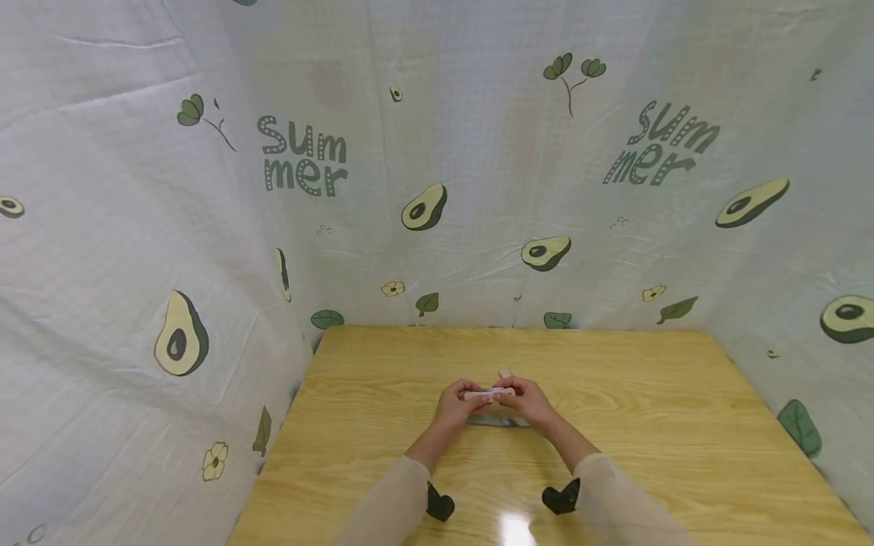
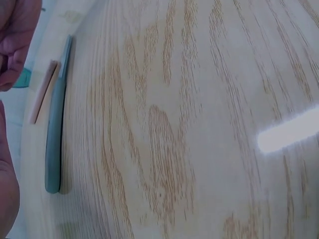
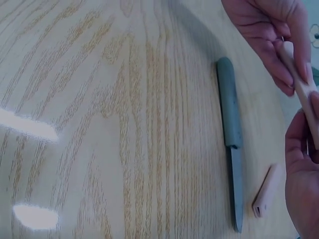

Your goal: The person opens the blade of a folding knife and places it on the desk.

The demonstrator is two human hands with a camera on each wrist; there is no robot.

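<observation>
Both hands meet over the table and hold a slim, pale pink bar (image 3: 300, 85) with a rounded end. My left hand (image 1: 456, 402) pinches its left end between thumb and fingers. At the other end my right hand (image 1: 531, 402) grips it the same way. Fingers cover part of the bar, and I cannot tell exactly what it is. Nearer me, below the hands, a knife (image 3: 229, 104) with a green handle lies flat, handle left and blade right. Beyond its blade rests a short pale pink piece (image 3: 267, 190) with a slot in its end.
The wooden table (image 1: 382, 356) has light glare near its front. Pale cloth (image 1: 478, 152) printed with avocados and leaves hangs behind it and along both sides.
</observation>
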